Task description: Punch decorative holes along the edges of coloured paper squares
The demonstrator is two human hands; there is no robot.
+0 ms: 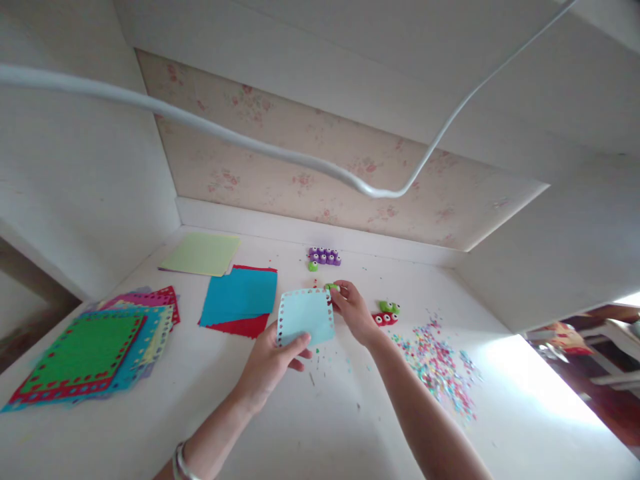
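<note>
Between my hands is a pale blue square of paper (304, 319) with punched holes along its left, top and right edges. My left hand (274, 357) grips its lower left part, thumb on top. At the upper right corner, my right hand (353, 308) is closed on a small green craft punch (332, 287), which meets the paper's edge; fingers partly hide it. Behind the paper stand purple punches (325, 256) in two rows and another green punch (313, 266). Right of my right hand are green punches (389, 307) and red punches (385, 319).
Punched confetti (437, 363) lies scattered on the white table at right. To the left are hole-edged coloured sheets (83, 353), plain blue paper (240, 291) over red paper (250, 325), and pale green paper (200, 253). A white cable (300, 159) hangs across the view above.
</note>
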